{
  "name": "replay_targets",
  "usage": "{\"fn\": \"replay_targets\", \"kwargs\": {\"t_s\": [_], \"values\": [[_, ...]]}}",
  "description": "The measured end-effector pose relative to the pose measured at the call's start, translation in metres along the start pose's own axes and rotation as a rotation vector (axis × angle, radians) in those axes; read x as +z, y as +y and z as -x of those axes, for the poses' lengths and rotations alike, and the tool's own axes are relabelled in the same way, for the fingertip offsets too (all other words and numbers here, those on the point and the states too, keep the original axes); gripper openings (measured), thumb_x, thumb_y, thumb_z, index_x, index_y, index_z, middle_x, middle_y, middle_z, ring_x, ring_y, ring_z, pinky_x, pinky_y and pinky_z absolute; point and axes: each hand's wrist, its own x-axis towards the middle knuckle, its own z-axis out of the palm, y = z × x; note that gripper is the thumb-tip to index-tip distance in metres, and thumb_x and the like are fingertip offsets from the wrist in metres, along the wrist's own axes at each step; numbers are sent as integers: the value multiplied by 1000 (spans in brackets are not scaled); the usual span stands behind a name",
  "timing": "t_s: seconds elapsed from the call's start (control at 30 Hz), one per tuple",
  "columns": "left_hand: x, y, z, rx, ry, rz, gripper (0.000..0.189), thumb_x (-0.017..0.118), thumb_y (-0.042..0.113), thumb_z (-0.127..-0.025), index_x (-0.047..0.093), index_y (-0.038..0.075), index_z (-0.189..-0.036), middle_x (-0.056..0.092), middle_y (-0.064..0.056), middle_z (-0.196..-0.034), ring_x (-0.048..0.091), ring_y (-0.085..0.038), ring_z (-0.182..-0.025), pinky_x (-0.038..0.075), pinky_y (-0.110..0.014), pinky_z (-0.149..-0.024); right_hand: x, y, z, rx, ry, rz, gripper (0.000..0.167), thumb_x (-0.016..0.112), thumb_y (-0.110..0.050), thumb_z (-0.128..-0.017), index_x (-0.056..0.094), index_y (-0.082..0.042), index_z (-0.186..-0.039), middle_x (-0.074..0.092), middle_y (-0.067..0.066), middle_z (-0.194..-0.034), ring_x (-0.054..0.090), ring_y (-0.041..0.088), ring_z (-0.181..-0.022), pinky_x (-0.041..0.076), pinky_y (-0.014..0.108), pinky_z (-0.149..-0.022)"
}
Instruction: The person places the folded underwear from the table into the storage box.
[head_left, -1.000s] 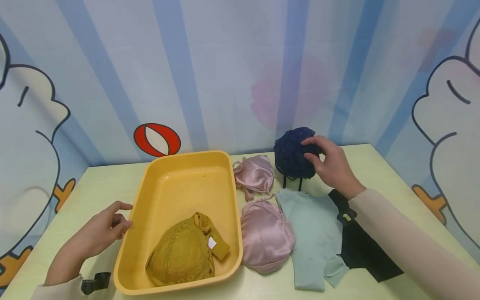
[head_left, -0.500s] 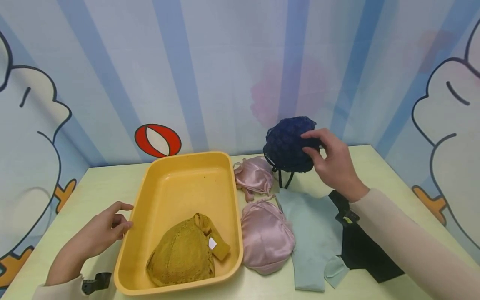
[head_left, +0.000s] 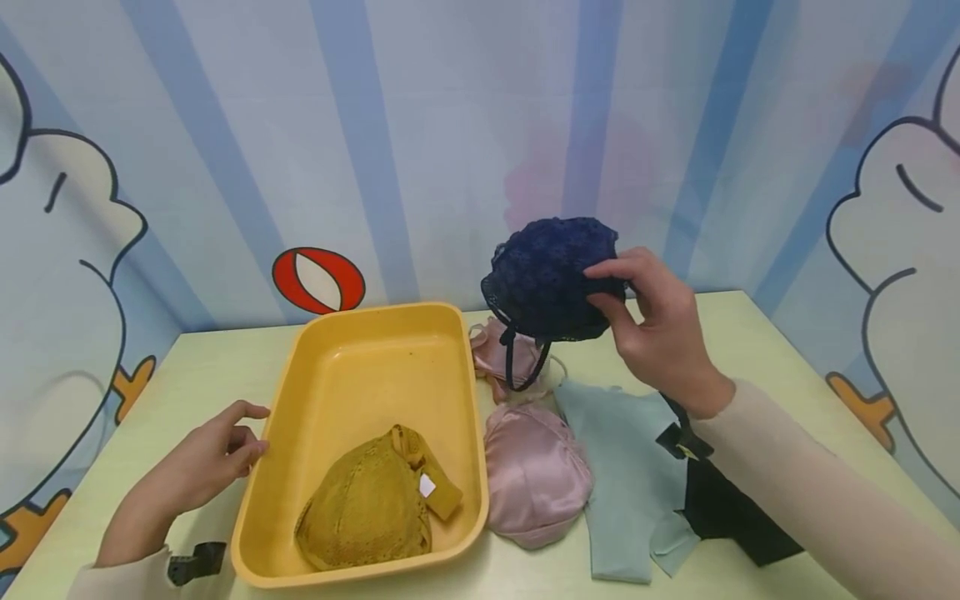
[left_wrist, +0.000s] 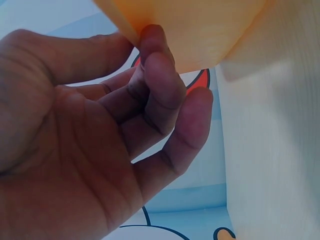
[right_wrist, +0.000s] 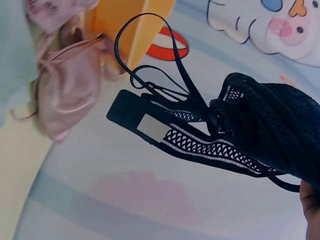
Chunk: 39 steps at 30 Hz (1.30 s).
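Note:
A navy lace bra [head_left: 553,279] hangs in the air over the back of the table, its straps dangling. My right hand [head_left: 660,329] pinches its right edge between thumb and fingers. In the right wrist view the bra's [right_wrist: 280,125] openwork band, pale label and loose straps show; most of that hand is out of frame. My left hand [head_left: 191,467] is at the left rim of a yellow tray [head_left: 480,467]. Thumb and bent fingertips of this hand [left_wrist: 95,115] meet at the tray's edge in the left wrist view. A mustard bra [head_left: 367,504] lies inside the tray.
Right of the tray, a small pink satin garment [head_left: 491,350] lies behind a larger pink satin bra [head_left: 536,475]. A pale green garment [head_left: 622,483] and a black cloth [head_left: 727,508] lie farther right. A printed curtain [head_left: 450,150] stands behind the table.
My right hand has lifted the navy bra and carried it left, toward the tray; its straps now hang over the small pink garment. The left hand and tray stay in place.

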Motion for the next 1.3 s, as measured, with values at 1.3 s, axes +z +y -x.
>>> {"fn": "replay_targets", "kwargs": {"t_s": [1.3], "values": [[1, 0, -1, -10, 24, -36, 42, 54, 7, -95, 37, -10, -129, 55, -2, -73, 52, -18, -65, 45, -29, -56, 108, -83, 29, -217, -57, -363, 14, 59, -7, -93, 60, -1, -105, 54, 8, -86, 46, 18, -72, 42, 27, -61]]}}
